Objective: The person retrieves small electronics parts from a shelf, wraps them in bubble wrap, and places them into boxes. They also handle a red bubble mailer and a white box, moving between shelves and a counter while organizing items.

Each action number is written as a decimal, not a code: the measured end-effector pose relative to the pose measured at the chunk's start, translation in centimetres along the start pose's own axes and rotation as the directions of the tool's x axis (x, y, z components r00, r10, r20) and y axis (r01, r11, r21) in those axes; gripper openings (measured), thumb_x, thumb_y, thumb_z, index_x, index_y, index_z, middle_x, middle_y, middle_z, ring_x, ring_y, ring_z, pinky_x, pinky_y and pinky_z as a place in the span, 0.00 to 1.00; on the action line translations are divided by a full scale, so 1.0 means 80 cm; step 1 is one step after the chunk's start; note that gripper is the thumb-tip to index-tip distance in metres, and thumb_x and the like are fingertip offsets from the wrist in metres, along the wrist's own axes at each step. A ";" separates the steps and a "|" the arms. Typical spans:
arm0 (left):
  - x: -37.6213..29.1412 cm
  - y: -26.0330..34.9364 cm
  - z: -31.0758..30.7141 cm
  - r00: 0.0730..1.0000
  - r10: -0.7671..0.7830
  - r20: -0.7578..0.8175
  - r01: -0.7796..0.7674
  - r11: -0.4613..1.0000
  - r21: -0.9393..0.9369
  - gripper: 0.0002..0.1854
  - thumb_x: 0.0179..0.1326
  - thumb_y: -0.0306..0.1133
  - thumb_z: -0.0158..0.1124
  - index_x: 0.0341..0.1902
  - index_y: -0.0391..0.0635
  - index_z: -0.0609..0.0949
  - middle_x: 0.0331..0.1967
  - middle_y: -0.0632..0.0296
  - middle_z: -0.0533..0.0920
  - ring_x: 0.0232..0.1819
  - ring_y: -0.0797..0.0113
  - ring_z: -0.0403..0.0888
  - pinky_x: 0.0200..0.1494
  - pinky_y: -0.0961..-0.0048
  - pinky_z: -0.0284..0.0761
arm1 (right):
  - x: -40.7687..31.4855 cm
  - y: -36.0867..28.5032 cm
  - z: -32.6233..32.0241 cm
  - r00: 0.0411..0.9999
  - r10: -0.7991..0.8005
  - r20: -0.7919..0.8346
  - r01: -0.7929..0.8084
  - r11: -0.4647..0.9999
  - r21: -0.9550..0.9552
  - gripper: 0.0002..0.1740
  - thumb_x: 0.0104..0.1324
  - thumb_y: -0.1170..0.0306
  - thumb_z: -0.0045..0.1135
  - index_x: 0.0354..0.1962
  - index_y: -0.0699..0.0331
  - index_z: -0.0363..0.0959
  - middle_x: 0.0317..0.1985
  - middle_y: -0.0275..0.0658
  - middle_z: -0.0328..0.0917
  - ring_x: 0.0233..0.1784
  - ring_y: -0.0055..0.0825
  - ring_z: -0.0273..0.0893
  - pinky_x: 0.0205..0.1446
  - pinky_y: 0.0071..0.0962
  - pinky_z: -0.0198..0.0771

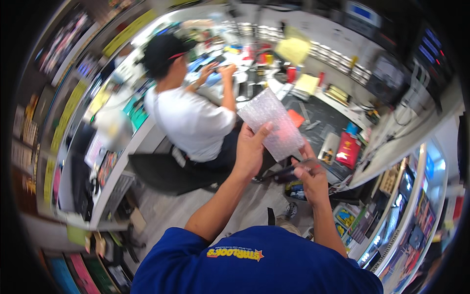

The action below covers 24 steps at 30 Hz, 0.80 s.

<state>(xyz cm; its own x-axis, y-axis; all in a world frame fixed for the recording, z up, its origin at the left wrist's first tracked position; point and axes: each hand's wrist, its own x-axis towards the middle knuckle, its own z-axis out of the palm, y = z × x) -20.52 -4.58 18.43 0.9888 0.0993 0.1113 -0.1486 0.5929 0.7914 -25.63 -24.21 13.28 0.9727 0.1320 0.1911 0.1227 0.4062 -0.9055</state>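
Note:
My left hand [251, 149] grips the lower left edge of a bubble-wrap pouch [273, 125], its thumb lying on the front. Something reddish shows faintly through the plastic. At the pouch's lower right corner, my right hand [312, 172] holds a dark, glossy flat object [286, 174], blurred, its kind not plain. Fingers of that hand also reach the pouch's corner. Beyond the pouch lies a dark work mat [319, 119] with an orange-red piece [295, 118] and a red packet [348, 150] on it.
A person in a white shirt [191, 121] and dark cap sits at the cluttered bench, ahead and to the left, near the pouch. A black chair seat [165, 172] juts out behind them. Glass display shelves [400, 217] stand at the right, and a white-edged counter [121, 172] runs along the left.

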 end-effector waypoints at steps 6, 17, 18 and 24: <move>-0.234 0.288 -0.193 0.697 0.694 -0.180 -0.386 0.575 0.721 0.37 0.63 0.28 0.77 0.73 0.36 0.71 0.71 0.58 0.72 0.65 0.61 0.76 0.74 0.61 0.66 | -0.018 -0.025 0.279 0.914 0.280 0.295 -0.204 0.943 -0.262 0.22 0.65 0.65 0.75 0.52 0.68 0.80 0.44 0.34 0.87 0.43 0.20 0.83 0.51 0.25 0.77; -0.602 0.530 -0.452 0.807 0.454 -0.377 0.378 0.094 0.921 0.11 0.65 0.38 0.76 0.42 0.43 0.89 0.37 0.59 0.89 0.36 0.60 0.83 0.46 0.66 0.76 | -0.120 0.040 0.758 0.539 0.163 0.826 -0.096 0.987 -0.132 0.20 0.66 0.58 0.75 0.43 0.68 0.88 0.46 0.40 0.90 0.43 0.22 0.84 0.54 0.27 0.77; -0.625 0.542 -0.473 0.827 0.500 -0.255 0.295 0.000 0.956 0.09 0.67 0.36 0.73 0.44 0.44 0.89 0.41 0.59 0.90 0.42 0.55 0.85 0.51 0.63 0.76 | -0.121 0.042 0.791 0.524 0.149 0.838 -0.076 0.989 -0.128 0.21 0.66 0.58 0.74 0.45 0.69 0.88 0.48 0.41 0.90 0.45 0.24 0.86 0.56 0.27 0.78; -0.688 0.619 -0.581 0.805 0.578 -0.135 0.307 -0.211 0.928 0.10 0.67 0.35 0.70 0.46 0.45 0.90 0.49 0.58 0.91 0.53 0.52 0.86 0.61 0.59 0.76 | -0.159 0.134 1.014 0.143 0.164 0.976 0.213 0.958 -0.192 0.22 0.64 0.57 0.76 0.38 0.72 0.88 0.38 0.40 0.90 0.44 0.20 0.83 0.54 0.25 0.75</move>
<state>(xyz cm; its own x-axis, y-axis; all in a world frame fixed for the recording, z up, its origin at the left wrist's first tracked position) -82.92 56.47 23.58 0.7080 0.5304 0.4663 0.3466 -0.8362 0.4250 -52.68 51.81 31.88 -0.0334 0.9680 0.2489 0.3628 0.2438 -0.8994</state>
